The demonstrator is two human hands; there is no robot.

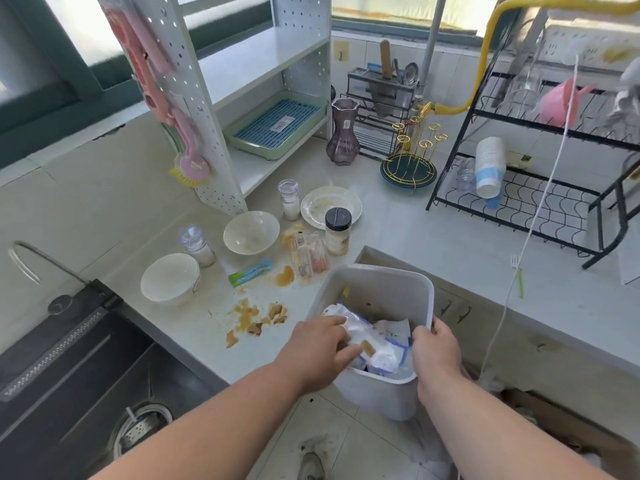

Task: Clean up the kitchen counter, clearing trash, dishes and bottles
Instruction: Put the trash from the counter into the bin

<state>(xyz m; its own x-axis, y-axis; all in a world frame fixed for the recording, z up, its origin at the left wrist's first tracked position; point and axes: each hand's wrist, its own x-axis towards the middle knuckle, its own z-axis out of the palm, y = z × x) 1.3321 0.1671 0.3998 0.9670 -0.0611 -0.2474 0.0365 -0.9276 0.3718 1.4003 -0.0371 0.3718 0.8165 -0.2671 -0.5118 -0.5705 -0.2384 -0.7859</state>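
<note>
My right hand (434, 355) grips the near rim of a white trash bin (412, 289), held at the counter's edge. My left hand (322, 348) is closed on a crumpled white and blue wrapper (377, 344) inside the bin. On the counter lie two dirty bowls (251, 232) (169, 277), a dirty plate (330, 206), a black-capped jar (337, 232), two clear-lidded shakers (289, 199) (195, 242), snack wrappers (308, 252), a green and blue packet (251, 271) and brown food spills (256, 318).
A dark sink (69, 375) with a faucet lies at the left. A white pegboard shelf (214, 109) holds a green tray. A purple vase (343, 133), a gold cup stand (408, 164) and a black dish rack (526, 188) with paper cups stand behind.
</note>
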